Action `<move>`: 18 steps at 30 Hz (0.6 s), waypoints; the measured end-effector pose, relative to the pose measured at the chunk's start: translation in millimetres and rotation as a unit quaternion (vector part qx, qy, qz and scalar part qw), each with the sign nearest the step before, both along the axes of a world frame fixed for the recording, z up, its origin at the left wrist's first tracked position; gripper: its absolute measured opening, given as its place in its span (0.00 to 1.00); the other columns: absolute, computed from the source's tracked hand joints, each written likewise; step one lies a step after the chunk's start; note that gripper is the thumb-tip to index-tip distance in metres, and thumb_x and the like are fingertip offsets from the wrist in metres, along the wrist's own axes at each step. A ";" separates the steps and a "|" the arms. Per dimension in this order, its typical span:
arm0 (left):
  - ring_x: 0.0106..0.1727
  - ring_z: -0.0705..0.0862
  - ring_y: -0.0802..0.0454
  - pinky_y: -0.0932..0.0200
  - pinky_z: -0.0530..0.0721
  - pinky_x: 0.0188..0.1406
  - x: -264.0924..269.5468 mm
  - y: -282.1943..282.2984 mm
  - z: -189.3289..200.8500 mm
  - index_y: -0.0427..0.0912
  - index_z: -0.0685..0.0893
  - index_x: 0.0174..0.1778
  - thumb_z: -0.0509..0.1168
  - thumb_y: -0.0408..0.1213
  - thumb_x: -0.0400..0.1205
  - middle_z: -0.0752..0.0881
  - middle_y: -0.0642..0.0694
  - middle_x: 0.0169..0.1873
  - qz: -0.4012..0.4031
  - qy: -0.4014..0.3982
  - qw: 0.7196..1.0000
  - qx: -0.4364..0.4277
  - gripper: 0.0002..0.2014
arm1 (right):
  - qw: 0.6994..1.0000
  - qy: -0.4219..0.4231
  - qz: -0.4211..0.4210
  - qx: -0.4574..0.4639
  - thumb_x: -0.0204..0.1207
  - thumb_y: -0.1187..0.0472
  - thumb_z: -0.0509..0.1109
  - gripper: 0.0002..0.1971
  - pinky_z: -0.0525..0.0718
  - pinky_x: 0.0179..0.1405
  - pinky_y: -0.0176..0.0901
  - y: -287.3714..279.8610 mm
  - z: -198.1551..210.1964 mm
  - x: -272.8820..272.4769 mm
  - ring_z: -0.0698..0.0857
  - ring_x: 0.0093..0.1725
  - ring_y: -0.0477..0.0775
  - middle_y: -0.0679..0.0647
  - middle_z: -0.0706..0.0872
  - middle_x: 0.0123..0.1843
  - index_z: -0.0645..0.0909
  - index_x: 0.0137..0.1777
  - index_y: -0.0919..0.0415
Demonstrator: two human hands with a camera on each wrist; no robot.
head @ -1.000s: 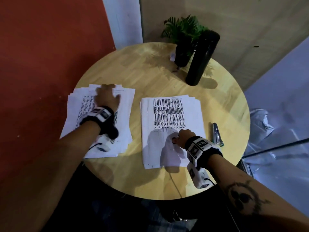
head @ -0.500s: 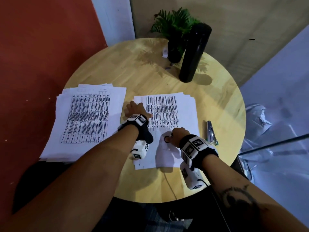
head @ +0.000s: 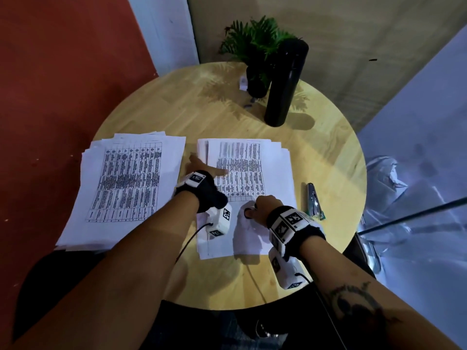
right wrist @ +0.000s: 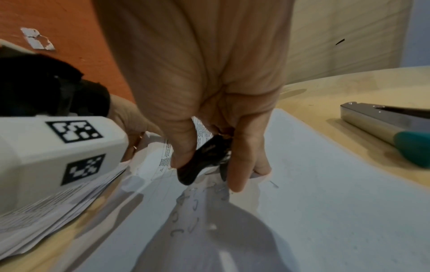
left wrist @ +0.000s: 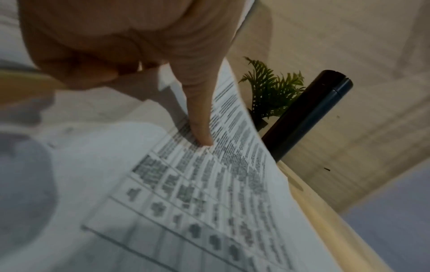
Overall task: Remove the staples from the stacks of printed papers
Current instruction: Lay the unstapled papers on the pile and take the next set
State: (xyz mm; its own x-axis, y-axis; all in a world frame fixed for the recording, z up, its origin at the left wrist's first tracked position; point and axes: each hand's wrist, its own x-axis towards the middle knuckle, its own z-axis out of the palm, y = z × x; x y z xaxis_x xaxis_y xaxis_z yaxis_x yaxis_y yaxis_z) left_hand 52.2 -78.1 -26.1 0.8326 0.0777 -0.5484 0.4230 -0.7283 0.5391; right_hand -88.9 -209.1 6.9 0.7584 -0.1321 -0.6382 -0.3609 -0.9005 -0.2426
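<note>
Two stacks of printed papers lie on the round wooden table (head: 328,152). The left stack (head: 126,185) lies untouched. My left hand (head: 202,168) holds the left edge of the right stack's (head: 273,173) top sheets, thumb (left wrist: 200,117) flat on the print and fingers curled at the edge. My right hand (head: 260,205) grips a black staple remover (right wrist: 200,162), tip down on the blank lower part of that stack. Several loose bent staples (right wrist: 186,220) lie on the paper just in front of it.
A silver stapler with a teal end (head: 314,200) lies on the table right of the right stack. At the far edge stand a tall black bottle (head: 285,82) and a small potted plant (head: 255,46). A red wall is on the left.
My left hand left the left stack and crossed to the right stack's left edge, where its top sheets now sit shifted. My right hand stayed put with the staple remover.
</note>
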 end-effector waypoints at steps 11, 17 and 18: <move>0.62 0.82 0.45 0.49 0.78 0.67 -20.6 35.3 -26.1 0.32 0.79 0.65 0.84 0.52 0.56 0.83 0.44 0.62 -0.002 0.036 0.987 -0.156 0.45 | 0.998 -0.005 -0.051 0.047 0.82 0.53 0.60 0.16 0.78 0.51 0.44 -1.4 -0.4 -3.1 0.81 0.62 0.62 0.66 0.82 0.61 0.79 0.51 0.68; 0.58 0.82 0.49 0.53 0.78 0.64 -41.2 35.2 14.6 0.38 0.76 0.66 0.78 0.27 0.68 0.83 0.45 0.57 0.008 -0.117 0.959 -0.258 0.31 | 0.942 -0.070 -0.253 0.210 0.80 0.54 0.64 0.14 0.86 0.30 0.42 -14.8 -3.7 -10.8 0.83 0.41 0.63 0.60 0.77 0.39 0.70 0.41 0.66; 0.58 0.84 0.47 0.49 0.80 0.64 -42.0 36.5 20.2 0.37 0.80 0.61 0.80 0.29 0.66 0.85 0.42 0.56 0.022 -0.119 0.956 -0.267 0.28 | 0.929 -0.092 -0.280 0.226 0.80 0.54 0.64 0.14 0.88 0.35 0.47 -15.4 -3.8 -14.1 0.82 0.44 0.63 0.59 0.76 0.41 0.71 0.46 0.67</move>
